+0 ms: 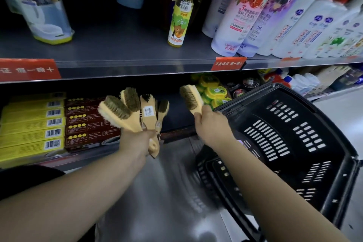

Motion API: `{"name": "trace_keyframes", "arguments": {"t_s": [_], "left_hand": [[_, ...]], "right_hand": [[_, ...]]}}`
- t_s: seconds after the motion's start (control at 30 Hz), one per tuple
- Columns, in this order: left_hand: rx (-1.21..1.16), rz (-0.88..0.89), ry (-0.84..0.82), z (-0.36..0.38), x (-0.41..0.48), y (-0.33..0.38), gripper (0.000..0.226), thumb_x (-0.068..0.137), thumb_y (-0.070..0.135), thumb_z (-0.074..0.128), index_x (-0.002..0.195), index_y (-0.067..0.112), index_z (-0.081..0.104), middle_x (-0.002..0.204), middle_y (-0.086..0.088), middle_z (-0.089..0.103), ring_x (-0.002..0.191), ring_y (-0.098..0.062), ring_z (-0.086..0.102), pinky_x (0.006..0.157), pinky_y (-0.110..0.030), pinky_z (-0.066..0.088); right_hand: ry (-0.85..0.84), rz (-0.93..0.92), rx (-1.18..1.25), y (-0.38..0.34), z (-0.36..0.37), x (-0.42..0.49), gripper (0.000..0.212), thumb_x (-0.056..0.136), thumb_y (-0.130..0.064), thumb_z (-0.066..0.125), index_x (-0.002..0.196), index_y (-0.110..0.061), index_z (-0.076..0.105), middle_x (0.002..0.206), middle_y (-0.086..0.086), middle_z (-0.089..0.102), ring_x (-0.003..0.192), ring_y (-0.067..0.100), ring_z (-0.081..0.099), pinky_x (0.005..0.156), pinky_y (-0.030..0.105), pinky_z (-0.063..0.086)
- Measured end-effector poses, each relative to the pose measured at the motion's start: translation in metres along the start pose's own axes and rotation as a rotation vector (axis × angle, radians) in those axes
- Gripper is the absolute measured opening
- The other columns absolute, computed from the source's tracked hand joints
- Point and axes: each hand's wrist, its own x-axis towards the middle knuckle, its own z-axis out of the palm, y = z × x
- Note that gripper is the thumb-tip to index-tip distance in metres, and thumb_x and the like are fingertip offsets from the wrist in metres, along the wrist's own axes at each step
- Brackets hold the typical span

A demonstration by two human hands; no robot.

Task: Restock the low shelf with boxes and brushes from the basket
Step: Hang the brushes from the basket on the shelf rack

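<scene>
Sitting stacked on the low shelf, boxes are looking done; left hand is gripping a bunch of brushes; right hand is clutching one brush; basket is looking empty; brushes are awaiting shelving.

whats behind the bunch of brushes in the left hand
A stack of dark brown boxes on the low shelf, beside yellow boxes. The brushes and left hand cover the stack's right end.
</scene>
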Motion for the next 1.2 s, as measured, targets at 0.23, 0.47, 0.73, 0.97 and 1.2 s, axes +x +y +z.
{"name": "trace_keyframes", "arguments": {"t_s": [0.23, 0.47, 0.73, 0.97, 1.2], "left_hand": [[0.298, 0.012, -0.055, 0.006, 0.054, 0.028, 0.043, 0.079, -0.007, 0.064, 0.120, 0.000, 0.051, 0.111, -0.019, 0.062, 0.083, -0.027, 0.057, 0.052, -0.026, 0.042], [0.398, -0.025, -0.073, 0.012, 0.114, 0.022, 0.037, 0.079, -0.003, 0.065, 0.114, 0.001, 0.053, 0.105, -0.018, 0.062, 0.074, -0.023, 0.055, 0.052, -0.026, 0.044], [0.238, -0.065, -0.063, 0.020, 0.173, -0.002, 0.035, 0.079, 0.001, 0.066, 0.111, 0.007, 0.055, 0.102, -0.015, 0.064, 0.086, -0.030, 0.061, 0.057, -0.028, 0.046], [0.076, -0.067, -0.160, 0.027, 0.179, -0.025, 0.026, 0.078, 0.001, 0.068, 0.096, 0.017, 0.060, 0.088, -0.005, 0.067, 0.078, -0.022, 0.063, 0.062, -0.029, 0.049], [0.013, -0.067, -0.190, 0.033, 0.179, -0.010, 0.021, 0.075, -0.001, 0.066, 0.086, 0.017, 0.063, 0.072, -0.005, 0.067, 0.063, -0.021, 0.060, 0.056, -0.029, 0.043]], "right_hand": [[-0.397, 0.801, 1.226, -0.049, 0.056, 0.055, 0.029, 0.096, -0.003, 0.025, 0.078, -0.005, 0.047, 0.069, 0.011, 0.047, 0.057, 0.021, 0.044, 0.066, 0.033, 0.052], [-0.297, 0.840, 0.937, -0.037, 0.138, 0.096, 0.032, 0.100, -0.017, 0.037, 0.127, -0.002, 0.047, 0.122, 0.013, 0.058, 0.091, 0.017, 0.061, 0.072, 0.021, 0.049], [-0.067, 0.820, 1.333, -0.038, 0.181, 0.097, 0.018, 0.097, -0.011, 0.046, 0.104, -0.002, 0.060, 0.075, 0.007, 0.062, 0.055, 0.009, 0.057, 0.050, 0.014, 0.045], [-0.088, 0.845, 1.238, -0.012, 0.175, 0.067, 0.031, 0.093, -0.026, 0.052, 0.106, -0.001, 0.062, 0.048, -0.011, 0.061, 0.035, 0.002, 0.047, 0.039, 0.016, 0.035], [-0.128, 0.617, 1.054, -0.002, 0.187, 0.086, 0.030, 0.092, -0.038, 0.056, 0.098, -0.009, 0.060, 0.076, -0.003, 0.071, 0.065, 0.015, 0.062, 0.058, 0.024, 0.047]]}}
